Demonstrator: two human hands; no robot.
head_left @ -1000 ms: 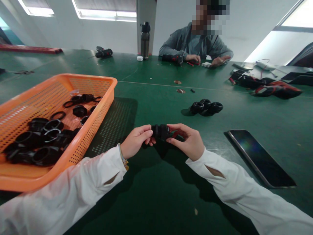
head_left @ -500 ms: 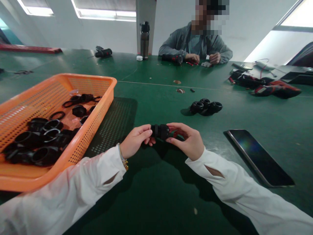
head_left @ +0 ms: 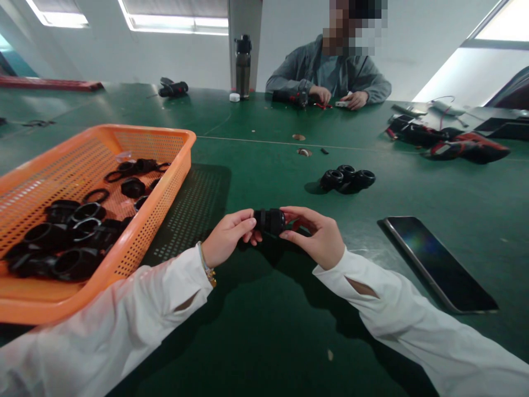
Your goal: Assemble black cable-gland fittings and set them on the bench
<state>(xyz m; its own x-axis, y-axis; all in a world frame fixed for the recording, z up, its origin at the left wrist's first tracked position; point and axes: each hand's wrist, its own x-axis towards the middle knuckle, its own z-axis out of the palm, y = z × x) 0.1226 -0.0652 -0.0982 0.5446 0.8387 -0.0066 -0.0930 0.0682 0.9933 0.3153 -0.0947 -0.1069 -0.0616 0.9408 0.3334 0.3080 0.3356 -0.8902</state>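
Between my two hands, just above the green table, I hold a black ribbed cable gland (head_left: 269, 221) lying sideways. My left hand (head_left: 231, 234) pinches its left end between thumb and fingers. At the other end, the thumb and fingertips of my right hand (head_left: 316, 234) close on the wider, rounded cap. To the left, an orange perforated basket (head_left: 171, 190) holds black threaded parts, rings and caps. A small group of black cable glands (head_left: 347, 179) rests on the table beyond my right hand.
A smartphone (head_left: 440, 264) lies flat right of my right forearm. Across the green table (head_left: 264, 342) sits a co-worker (head_left: 330, 71) with both hands on small parts. A bottle (head_left: 243, 69), a power tool (head_left: 173, 88) and red-black tools (head_left: 467, 146) stand or lie farther back.
My hands keep the same grip on the cable gland, with hardly any movement. Across the table, the co-worker's hands have shifted slightly to the left.
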